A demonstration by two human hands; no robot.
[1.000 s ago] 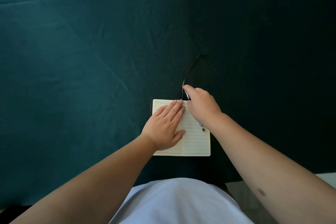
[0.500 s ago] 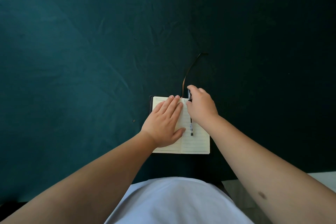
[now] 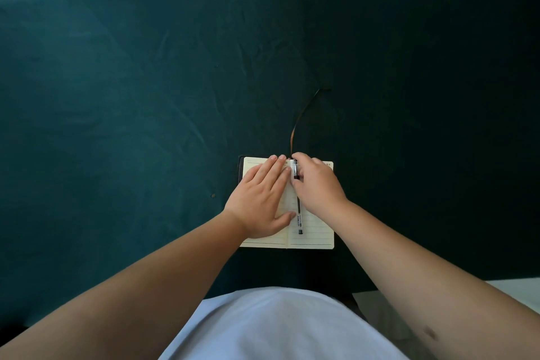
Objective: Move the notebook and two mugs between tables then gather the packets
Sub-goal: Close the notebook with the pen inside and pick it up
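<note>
**Inspector:** Where does the notebook [image 3: 312,231] lie?

**Assistant:** Open and flat on the table [image 3: 131,111], which is covered in dark teal cloth, at the near side just ahead of the person's torso. Lined cream pages face up over a dark cover. A brown ribbon [image 3: 301,117] runs from the top of the spine away toward the far side, curving right.

**Inspector:** Left hand [image 3: 260,199]?

**Assistant:** Flat on the left page, palm down, fingers straight and together, pointing far; the thumb reaches toward the gutter. It presses the page and grips nothing.

**Inspector:** Right hand [image 3: 317,184]?

**Assistant:** Over the far part of the right page, fingers curled, thumb and forefinger pinching the pen [image 3: 298,213] near its far end.

**Inspector:** How does the pen lie?

**Assistant:** Along the gutter, running near to far, its near end on the right page just beside the fold.

**Inspector:** Anything else?

**Assistant:** A pale surface [image 3: 511,289] at the near right corner. I cannot tell what it is.
</note>
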